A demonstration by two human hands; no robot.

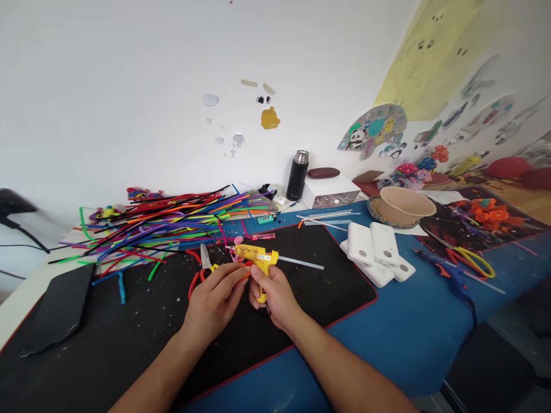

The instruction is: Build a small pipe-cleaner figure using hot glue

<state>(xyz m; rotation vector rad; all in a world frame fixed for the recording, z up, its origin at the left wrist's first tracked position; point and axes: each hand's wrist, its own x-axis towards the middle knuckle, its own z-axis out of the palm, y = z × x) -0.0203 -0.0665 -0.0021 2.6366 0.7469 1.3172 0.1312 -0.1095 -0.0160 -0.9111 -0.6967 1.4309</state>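
Observation:
My right hand is wrapped round the handle of a yellow glue gun, whose nozzle points left. A clear glue stick sticks out of its back end. Just left of the gun, my left hand is closed, its fingers pressed together on a small orange piece at the fingertips, beneath the gun's body. Most of that piece is hidden by the fingers. Pliers with red handles and scissor-like grey blades lie beside my left hand on the black mat.
A heap of coloured pipe cleaners lies at the back left, near a dark phone-like slab. White boxy devices, a beige bowl, a blue glue gun and a black bottle stand or lie to the right and back.

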